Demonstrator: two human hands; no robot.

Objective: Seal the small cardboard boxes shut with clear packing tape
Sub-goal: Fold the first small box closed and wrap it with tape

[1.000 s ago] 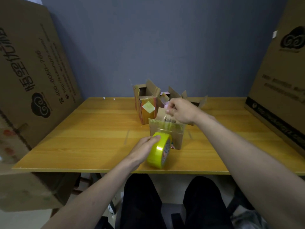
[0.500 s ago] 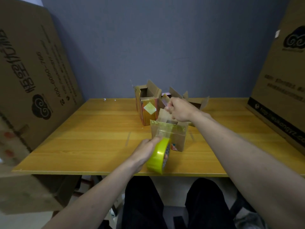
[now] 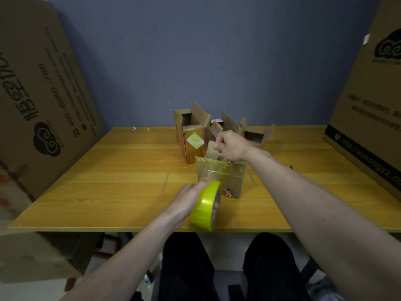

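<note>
Here, the nearest small box (image 3: 230, 181) stands on the wooden table (image 3: 108, 187) close to its front edge, and everything else is best placed from it; its top flaps are partly up, and a glossy strip of clear tape (image 3: 219, 168) lies across its near upper edge and runs down toward the roll. The left hand (image 3: 191, 198) grips the yellow-green tape roll (image 3: 206, 207) just in front of the box, fingers curled round the roll's side, thumb tip up at the stretched tape; the roll stands on edge, tilted, above the table's front edge. The right hand (image 3: 231, 146) is over the back of the box with its fingers curled tight (whether they pinch the tape end or a flap I cannot tell). Behind the box and a little to the left stands a taller open box (image 3: 191, 137) with orange-red sides and a pale diamond-shaped sticker; behind and to the right lies another open box (image 3: 256, 132), its flaps spread. Far left of the box leans a large printed carton (image 3: 43, 94), showing a cloud-swirl logo and digits that look like "400-6060-766"; far right leans a second large carton (image 3: 368, 105) with the same kind of logo and a black band starting "http://", the rest too blurred to read.
</note>
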